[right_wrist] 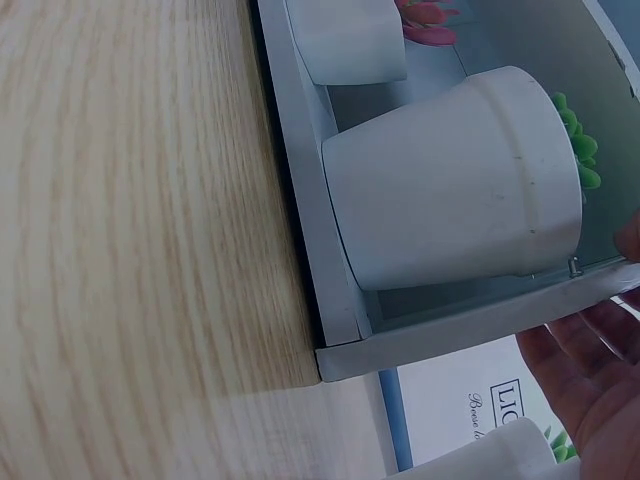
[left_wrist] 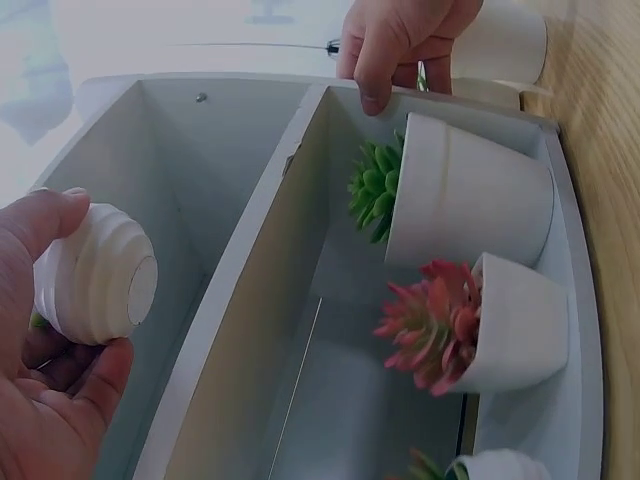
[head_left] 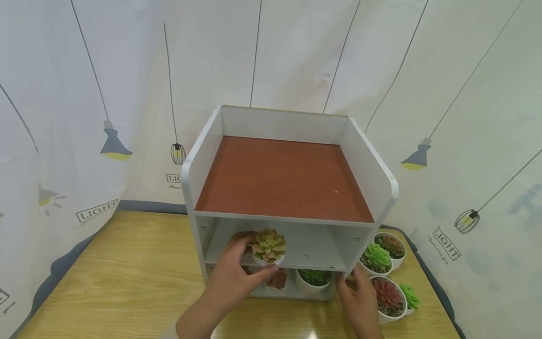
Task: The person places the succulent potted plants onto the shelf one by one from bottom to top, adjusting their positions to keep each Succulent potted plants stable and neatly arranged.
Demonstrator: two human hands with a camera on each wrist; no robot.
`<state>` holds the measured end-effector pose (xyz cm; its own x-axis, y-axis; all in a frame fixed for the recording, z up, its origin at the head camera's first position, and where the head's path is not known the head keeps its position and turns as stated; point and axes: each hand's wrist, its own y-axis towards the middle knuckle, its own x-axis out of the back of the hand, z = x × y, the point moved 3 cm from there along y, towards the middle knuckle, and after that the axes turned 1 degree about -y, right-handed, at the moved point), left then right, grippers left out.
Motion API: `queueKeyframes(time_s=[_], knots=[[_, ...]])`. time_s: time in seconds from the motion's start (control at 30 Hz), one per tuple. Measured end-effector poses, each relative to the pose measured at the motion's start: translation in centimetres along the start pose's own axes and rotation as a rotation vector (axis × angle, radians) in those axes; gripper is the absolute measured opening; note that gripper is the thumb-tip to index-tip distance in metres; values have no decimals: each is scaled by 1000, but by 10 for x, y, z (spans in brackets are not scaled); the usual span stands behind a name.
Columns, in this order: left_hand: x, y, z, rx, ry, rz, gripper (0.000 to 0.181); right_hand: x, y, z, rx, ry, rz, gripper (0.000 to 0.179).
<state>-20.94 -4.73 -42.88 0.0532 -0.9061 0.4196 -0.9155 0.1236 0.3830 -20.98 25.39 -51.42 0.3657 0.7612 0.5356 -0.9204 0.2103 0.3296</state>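
My left hand (head_left: 230,278) holds a small potted succulent (head_left: 269,245) with yellow-green leaves, at the front of the white shelf unit's (head_left: 288,179) middle compartment. In the left wrist view its ribbed white pot (left_wrist: 105,275) sits between thumb and fingers, clear of the shelf boards. At the unit's right side my right hand (head_left: 359,301) grips the side panel (right_wrist: 460,325), thumb inside and fingers outside. In the bottom compartment stand a green succulent in a large white pot (left_wrist: 475,195), a red succulent in a square pot (left_wrist: 525,325), and a partly seen ribbed pot (left_wrist: 505,467).
Right of the unit, several potted succulents stand close together, among them a dark red one (head_left: 387,299) and a bright green one (head_left: 376,258). The wooden table (head_left: 118,273) extends to the left. A printed cloth (head_left: 292,56) hangs behind.
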Motion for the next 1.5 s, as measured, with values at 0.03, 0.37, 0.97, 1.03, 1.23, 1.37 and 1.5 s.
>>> queueKeyframes(time_s=[0.03, 0.37, 0.97, 1.03, 1.23, 1.37, 1.5], knots=[[-2, 2, -1, 0, -10, 8, 63, 0, 0, 0, 1, -1, -1, 34], [-23, 19, -7, 26, -5, 75, 72, -1, 0, -2, 24, 7, -27, 36], [-60, 28, -18, 15, -5, 121, 66, -3, 1, -4, 66, 21, -53, 39], [-63, 26, -18, 29, -4, 134, 66, -4, 1, -4, 78, 22, -56, 39], [-76, 23, -22, 58, -19, 148, 66, -4, 1, -3, 88, 14, -55, 40], [-83, 23, -28, 60, -53, 137, 62, -2, 0, -2, 81, 8, -45, 41], [-89, 20, -33, 82, -72, 115, 61, -3, 0, -3, 81, 3, -45, 42]])
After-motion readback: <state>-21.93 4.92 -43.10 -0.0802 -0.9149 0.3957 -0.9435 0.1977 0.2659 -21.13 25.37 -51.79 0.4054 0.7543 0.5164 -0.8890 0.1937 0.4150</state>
